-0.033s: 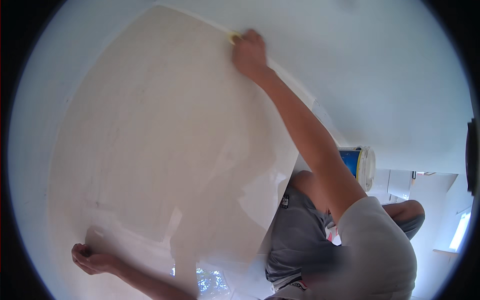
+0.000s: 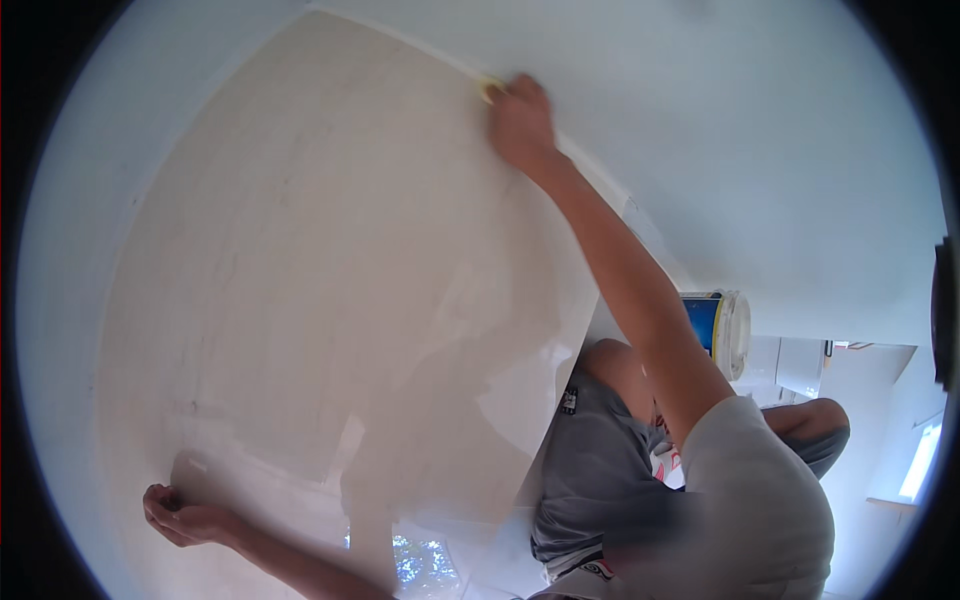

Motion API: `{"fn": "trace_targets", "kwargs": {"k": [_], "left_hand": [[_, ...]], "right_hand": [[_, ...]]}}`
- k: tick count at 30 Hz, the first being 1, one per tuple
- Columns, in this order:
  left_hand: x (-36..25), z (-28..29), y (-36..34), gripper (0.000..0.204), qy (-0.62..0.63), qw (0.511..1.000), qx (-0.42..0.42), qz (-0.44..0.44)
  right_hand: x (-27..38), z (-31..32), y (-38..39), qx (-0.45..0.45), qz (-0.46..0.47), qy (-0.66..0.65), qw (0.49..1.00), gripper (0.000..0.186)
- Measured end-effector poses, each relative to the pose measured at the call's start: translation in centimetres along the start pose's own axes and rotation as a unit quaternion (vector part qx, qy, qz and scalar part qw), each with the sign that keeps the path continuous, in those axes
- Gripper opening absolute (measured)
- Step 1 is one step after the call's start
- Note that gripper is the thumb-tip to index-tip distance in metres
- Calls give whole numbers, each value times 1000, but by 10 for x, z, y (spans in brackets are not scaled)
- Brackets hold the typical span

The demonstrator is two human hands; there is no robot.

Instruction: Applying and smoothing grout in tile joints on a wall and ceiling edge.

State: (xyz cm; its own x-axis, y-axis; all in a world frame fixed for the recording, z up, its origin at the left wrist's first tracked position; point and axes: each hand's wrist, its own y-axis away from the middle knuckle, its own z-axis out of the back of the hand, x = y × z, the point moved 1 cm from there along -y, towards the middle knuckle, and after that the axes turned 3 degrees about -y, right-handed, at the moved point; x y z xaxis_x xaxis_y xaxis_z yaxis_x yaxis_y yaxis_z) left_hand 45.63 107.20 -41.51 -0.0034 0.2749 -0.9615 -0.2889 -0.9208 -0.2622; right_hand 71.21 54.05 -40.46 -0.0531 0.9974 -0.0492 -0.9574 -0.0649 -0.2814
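Note:
My right hand is closed around a small pale yellow object, whose kind is mostly hidden by the fingers. It presses at the far right edge of a broad, smooth beige panel, where the panel meets a white surface. At the panel's near left side, my left hand has its fingers curled together. What lies inside those fingers, if anything, I cannot make out. A dark shadow falls on the panel beside that hand.
A blue-and-white bucket stands to the right, beyond my right forearm. White walls border the panel. My bent knees in grey shorts are at the lower right. Window light reflects off the panel's near end.
My right hand has slid a little to the right and nearer along the panel's edge, with the yellow object in it. The left hand has stayed nearly still.

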Motion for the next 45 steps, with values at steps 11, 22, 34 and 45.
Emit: {"fn": "trace_targets", "kwargs": {"k": [11, 22, 34, 45], "left_hand": [[-1, -7, -1, 22, 16, 1000, 0, -9], [-1, -4, -2, 24, -24, 1000, 0, -21], [-11, -15, 6, 22, -4, 1000, -12, -6], [-10, -17, 10, 22, -15, 1000, -12, 4]], "right_hand": [[-19, 68, 51, -140, 99, -125, 977, 35], [-12, 9, 13, -47, 61, -67, 995, 24], [-77, 79, 132, -144, 55, -46, 987, 36], [16, 10, -16, -48, -14, 72, 996, 25]]}}
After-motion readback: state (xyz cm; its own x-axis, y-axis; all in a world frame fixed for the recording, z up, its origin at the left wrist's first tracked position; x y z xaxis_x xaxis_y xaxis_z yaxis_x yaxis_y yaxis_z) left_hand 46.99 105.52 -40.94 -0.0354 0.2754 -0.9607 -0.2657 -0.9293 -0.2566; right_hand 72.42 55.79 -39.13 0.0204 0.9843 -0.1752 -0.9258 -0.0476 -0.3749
